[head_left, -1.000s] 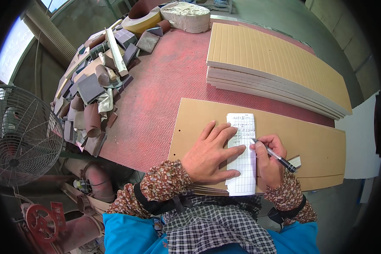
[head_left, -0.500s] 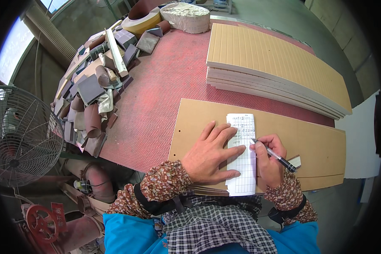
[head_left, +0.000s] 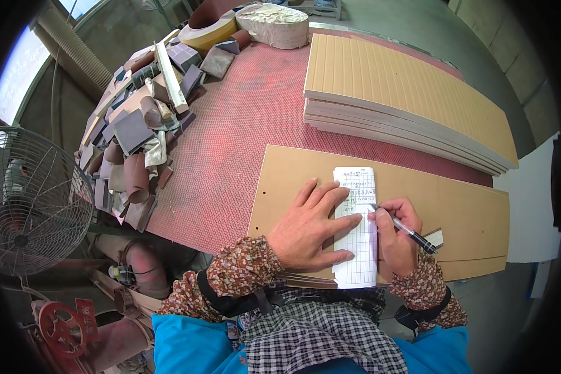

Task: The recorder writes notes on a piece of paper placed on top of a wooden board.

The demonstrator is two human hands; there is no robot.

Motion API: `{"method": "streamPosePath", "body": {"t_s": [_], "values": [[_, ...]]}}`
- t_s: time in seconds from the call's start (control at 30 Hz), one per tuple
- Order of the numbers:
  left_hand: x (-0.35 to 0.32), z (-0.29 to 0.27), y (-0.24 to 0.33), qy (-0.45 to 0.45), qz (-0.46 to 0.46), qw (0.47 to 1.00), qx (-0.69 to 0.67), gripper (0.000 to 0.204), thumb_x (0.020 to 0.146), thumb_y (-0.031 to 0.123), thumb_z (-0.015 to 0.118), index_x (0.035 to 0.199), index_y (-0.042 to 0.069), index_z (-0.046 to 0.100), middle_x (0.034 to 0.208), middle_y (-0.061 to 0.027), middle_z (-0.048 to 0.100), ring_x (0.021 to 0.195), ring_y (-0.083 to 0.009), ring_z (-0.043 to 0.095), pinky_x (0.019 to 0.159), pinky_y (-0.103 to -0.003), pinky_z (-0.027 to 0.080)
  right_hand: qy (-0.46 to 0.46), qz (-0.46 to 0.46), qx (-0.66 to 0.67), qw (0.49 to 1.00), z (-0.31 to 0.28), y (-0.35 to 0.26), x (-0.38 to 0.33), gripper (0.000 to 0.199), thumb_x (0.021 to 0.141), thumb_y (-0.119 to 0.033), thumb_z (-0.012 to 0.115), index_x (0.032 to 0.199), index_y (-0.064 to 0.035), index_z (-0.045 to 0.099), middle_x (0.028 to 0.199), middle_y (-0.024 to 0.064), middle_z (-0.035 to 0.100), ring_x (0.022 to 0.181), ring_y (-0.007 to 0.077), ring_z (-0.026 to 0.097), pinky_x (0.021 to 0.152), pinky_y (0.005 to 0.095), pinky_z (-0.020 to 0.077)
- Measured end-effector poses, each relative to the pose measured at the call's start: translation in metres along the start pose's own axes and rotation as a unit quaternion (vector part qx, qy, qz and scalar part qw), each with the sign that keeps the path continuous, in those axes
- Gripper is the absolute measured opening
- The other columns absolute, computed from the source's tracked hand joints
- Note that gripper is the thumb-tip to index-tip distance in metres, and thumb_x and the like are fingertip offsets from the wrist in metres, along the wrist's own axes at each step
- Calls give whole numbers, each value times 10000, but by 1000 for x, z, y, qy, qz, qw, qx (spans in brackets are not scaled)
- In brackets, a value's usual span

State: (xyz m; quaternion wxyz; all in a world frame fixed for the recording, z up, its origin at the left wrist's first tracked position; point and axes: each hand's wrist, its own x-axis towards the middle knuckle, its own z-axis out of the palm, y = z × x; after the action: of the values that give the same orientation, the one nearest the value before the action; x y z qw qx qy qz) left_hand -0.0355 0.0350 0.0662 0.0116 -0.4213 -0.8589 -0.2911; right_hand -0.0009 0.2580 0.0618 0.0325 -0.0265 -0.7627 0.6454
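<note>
A narrow white sheet of ruled paper (head_left: 357,249) lies on a flat brown board (head_left: 442,212), handwriting covering its upper part. My left hand (head_left: 315,224) rests flat with spread fingers, the fingertips and thumb on the paper's left side and the palm on the board. In my right hand (head_left: 400,234) a pen (head_left: 417,239) with a clear barrel and black end is gripped, its tip at the paper's right edge. Just right of that hand, a small pale label or card (head_left: 435,239) lies on the board. Two small dark holes show near the board's left end.
A stack of grooved tan boards (head_left: 405,93) stands at the far right of the red textured table (head_left: 230,137). Sanding blocks and rolled abrasive pieces (head_left: 134,132) are heaped at the left. A wire-caged fan (head_left: 34,199) and a red handwheel (head_left: 61,328) are beyond the left edge.
</note>
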Motion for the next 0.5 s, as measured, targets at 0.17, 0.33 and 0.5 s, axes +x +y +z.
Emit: {"method": "streamPosePath", "body": {"t_s": [0.17,0.33,0.5], "values": [[0,0,0,-1,1,1000,4,590,862,547,671,1318,175,624,1399,-237,451,1381,-427,364,1159,-634,213,-1,0,-4,1000,0,-1,0,157,957,-77,624,1026,52,567,914,93,673,828,102,629,727,248,522],[0,0,0,-3,0,1000,2,590,853,536,683,1318,177,623,1403,-235,449,1385,-427,360,1161,-635,210,5,-4,2,1000,1,-1,-1,161,960,-79,622,1031,53,563,914,96,673,831,106,632,732,249,524],[0,0,0,-2,-3,1000,0,590,845,530,695,1316,181,627,1404,-235,447,1389,-428,356,1164,-635,205,0,0,2,1000,0,-1,0,158,960,-76,623,1029,53,564,918,102,676,839,110,639,737,252,528]]}}
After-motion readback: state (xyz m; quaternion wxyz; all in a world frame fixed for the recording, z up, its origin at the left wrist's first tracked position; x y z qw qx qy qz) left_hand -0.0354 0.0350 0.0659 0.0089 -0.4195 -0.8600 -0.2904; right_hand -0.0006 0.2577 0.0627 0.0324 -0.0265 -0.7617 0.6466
